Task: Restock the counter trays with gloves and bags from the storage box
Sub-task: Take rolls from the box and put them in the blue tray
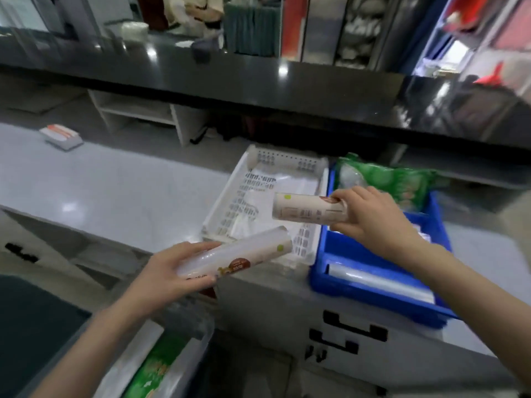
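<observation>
Holding rolls above trays, hands apart

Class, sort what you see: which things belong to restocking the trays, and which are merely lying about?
Part of the job:
left hand holding a roll
right hand holding a second roll
white tray
blue tray
green packet
storage box

Lying about:
small flat pack on the counter
black upper ledge
</observation>
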